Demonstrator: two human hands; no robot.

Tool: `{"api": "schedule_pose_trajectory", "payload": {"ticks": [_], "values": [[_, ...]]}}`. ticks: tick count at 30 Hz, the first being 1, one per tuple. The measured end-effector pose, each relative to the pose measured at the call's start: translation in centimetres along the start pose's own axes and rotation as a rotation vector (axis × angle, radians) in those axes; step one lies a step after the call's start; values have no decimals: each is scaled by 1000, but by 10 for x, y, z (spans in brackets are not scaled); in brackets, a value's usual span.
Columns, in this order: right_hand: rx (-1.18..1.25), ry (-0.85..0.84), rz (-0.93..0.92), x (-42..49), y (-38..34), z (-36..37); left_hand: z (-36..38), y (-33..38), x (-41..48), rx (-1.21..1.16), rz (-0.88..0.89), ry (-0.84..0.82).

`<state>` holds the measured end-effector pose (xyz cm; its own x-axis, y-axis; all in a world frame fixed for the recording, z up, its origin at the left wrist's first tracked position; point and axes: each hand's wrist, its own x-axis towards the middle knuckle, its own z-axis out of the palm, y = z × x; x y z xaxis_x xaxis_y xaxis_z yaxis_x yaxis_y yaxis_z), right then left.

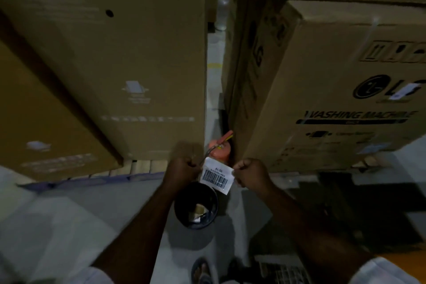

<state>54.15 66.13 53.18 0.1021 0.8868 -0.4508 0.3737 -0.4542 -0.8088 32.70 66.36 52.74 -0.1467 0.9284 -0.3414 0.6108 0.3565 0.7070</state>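
The person is holding a white barcode label [216, 176] up in the gap between the tall cartons, right over the dark bin [182, 193] on the floor. Left hand [184, 168] is clenched at the label's left edge. Right hand [251, 173] is pinching its right corner, fingers [238, 176] curled tight.

Here is the worry: both fists are tugging on one thin slip, so if they are pulling apart it could be tearing through the bars. If one grip loosens, it is going straight into that bin among the scraps. The light is poor too, so misreading looks likely.

The label's printed face is turning up toward the person's head, with the print reading upside down from there. Its longer run is lying hand to hand, dipping slightly toward the right hand. A red fire extinguisher [219, 151] is standing just behind.
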Motion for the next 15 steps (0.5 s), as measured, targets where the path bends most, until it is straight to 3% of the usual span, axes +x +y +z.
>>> {"api": "schedule_pose_trajectory", "payload": {"ticks": [6,15], "values": [[-9,-99,141,38,19,44,22,-41,22,-35,-150,69],[-351,-153,148,144,100,111,79,-116,96,-125,-458,76]]}}
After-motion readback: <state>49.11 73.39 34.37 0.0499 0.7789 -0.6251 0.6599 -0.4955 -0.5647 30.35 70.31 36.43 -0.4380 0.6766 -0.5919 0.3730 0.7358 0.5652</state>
